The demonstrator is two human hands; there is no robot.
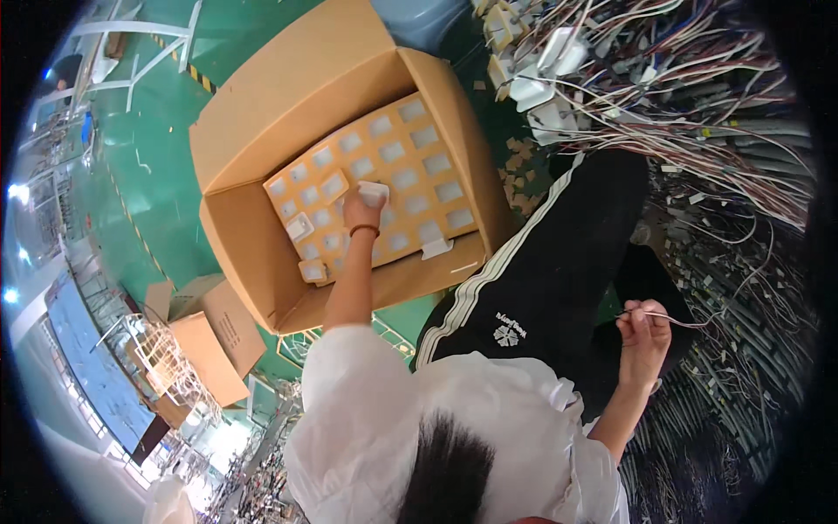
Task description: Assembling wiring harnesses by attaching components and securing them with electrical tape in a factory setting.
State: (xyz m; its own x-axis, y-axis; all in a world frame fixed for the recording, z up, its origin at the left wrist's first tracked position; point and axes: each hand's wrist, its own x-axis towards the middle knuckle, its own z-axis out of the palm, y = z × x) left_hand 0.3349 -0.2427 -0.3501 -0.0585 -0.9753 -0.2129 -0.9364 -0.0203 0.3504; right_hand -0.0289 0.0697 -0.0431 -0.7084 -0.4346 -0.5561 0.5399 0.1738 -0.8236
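Note:
My left hand [360, 210] reaches down into a large open cardboard box [305, 79], its fingers closed on a small white box-shaped piece [374, 190]. Beneath it lies a tan divider sheet [397, 179] with rows of square pockets, many showing pale contents. Similar white pieces [299, 227] sit loose on the sheet, one of them at its near edge. Over on the right, my right hand [644, 339] pinches the end of a thin cable [685, 324], whose pale and reddish wires trail off to the right.
Piled cables [724, 175] with loose wire ends fill the right side, several white pieces [531, 87] at their far end. Small cardboard scraps [517, 166] lie on the green floor [131, 166]. A smaller open carton [218, 332] stands left, near a blue-topped table [92, 358].

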